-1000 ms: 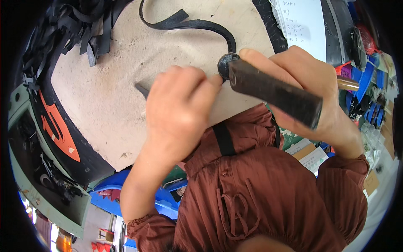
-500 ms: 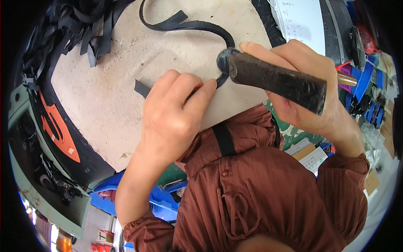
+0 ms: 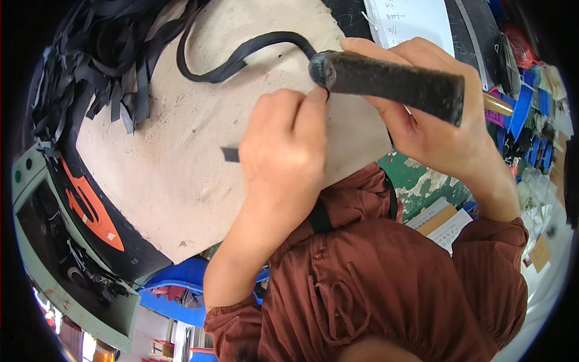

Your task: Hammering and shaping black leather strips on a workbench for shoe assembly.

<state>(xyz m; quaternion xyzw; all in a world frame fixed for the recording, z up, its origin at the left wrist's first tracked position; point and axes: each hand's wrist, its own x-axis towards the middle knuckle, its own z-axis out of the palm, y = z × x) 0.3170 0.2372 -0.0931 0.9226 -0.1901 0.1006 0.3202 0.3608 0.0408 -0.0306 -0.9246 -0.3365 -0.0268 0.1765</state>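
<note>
My right hand (image 3: 434, 90) is closed round a hammer (image 3: 395, 84). Its dark metal head reaches left, and the tan end of its handle shows beyond my wrist. The round striking face lies over a black strap (image 3: 259, 45) that curves in an S across the pale board (image 3: 163, 175). Whether the face touches the strap I cannot tell. Just below that face, my left hand (image 3: 283, 136) is closed on the strap, fingertips pressed down. A short strap end (image 3: 230, 154) pokes out left of that hand; the part under my fingers is hidden.
A tangle of black straps (image 3: 114, 48) lies at the board's far left. An orange flat tool (image 3: 93, 211) rests on the dark tabletop beside an open drawer (image 3: 72, 253). Written sheets (image 3: 410, 24) lie at the far right; a blue bin (image 3: 175, 283) stands below.
My left hand has shifted right and the strap's far loop has swung left and lower. The hammer head has tilted to lie more level. The view has moved slightly.
</note>
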